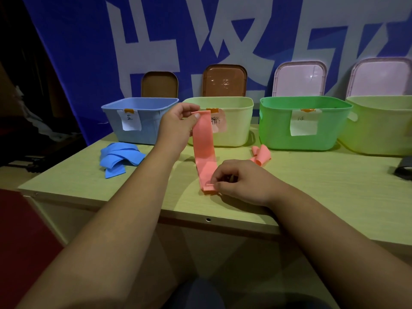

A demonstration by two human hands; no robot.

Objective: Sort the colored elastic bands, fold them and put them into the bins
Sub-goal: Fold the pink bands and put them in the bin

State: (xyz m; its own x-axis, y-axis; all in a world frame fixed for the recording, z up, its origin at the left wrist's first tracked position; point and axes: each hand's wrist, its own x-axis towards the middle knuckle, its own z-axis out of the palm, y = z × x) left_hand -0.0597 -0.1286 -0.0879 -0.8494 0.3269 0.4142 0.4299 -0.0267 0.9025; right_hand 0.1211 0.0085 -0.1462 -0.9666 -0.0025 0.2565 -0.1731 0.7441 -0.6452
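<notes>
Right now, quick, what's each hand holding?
Left hand: closed, pinching the raised top end of the pink band.
Right hand: closed, pinching the band's folded lower end on the table.

A table (334, 181) of light wood is placed in the middle, and a small round hole (208, 219) is seen in its front edge. Behind it a blue banner (78, 52) with large white characters is hung. The left side of the room (22, 85) is left dark, and a red surface (20, 241) is seen low on the left.
</notes>
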